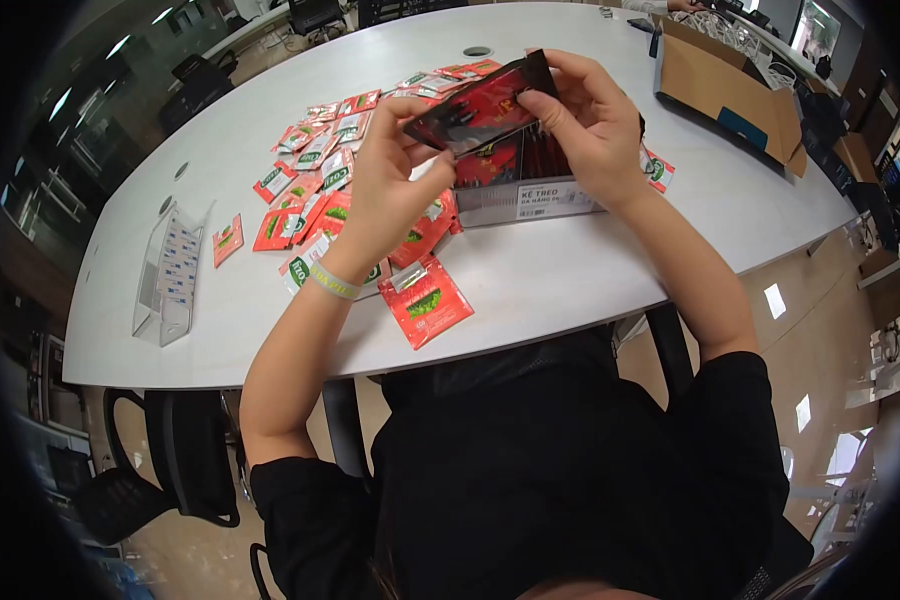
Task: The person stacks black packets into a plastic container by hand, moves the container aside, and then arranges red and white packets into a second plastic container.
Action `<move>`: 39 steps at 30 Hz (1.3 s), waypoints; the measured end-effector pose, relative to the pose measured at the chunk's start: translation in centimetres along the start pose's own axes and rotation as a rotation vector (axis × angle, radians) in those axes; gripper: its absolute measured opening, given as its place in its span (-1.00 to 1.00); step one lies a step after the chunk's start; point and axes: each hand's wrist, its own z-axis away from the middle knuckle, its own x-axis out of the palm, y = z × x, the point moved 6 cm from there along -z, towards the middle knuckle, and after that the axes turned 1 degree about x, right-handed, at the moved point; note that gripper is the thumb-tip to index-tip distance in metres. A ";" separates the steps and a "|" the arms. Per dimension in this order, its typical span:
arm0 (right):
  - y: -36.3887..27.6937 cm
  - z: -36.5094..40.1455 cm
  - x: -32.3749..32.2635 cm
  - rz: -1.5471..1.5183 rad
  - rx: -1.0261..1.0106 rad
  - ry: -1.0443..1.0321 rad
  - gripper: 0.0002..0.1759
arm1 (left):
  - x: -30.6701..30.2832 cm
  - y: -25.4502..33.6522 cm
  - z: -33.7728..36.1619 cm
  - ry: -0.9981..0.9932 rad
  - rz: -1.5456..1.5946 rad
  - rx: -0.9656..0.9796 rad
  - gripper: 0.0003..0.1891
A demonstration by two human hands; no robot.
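Note:
Both of my hands hold a glossy black and red packet (482,108) up over the table, tilted with its right end higher. My left hand (395,185) grips its lower left end between thumb and fingers. At the upper right end, my right hand (595,135) pinches it, thumb on the near face. Just below are more black and red packets (488,165), standing on or behind a grey box (545,203) with a white printed label; my hands partly hide them. Many red Cozy sachets (335,165) lie in a loose pile to the left, and one red sachet (426,303) lies nearest me.
A clear plastic holder (170,280) stands at the table's left, with a single red sachet (227,240) beside it. An open cardboard box (725,85) sits at the far right, near white cables (720,35). Black chairs (185,455) stand around the white table (560,275).

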 end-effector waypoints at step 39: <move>0.7 1.3 3.2 0.873 -0.366 -0.359 -0.60 | -15.0 -5.3 -1.1 0.049 -1.633 -0.313 -0.74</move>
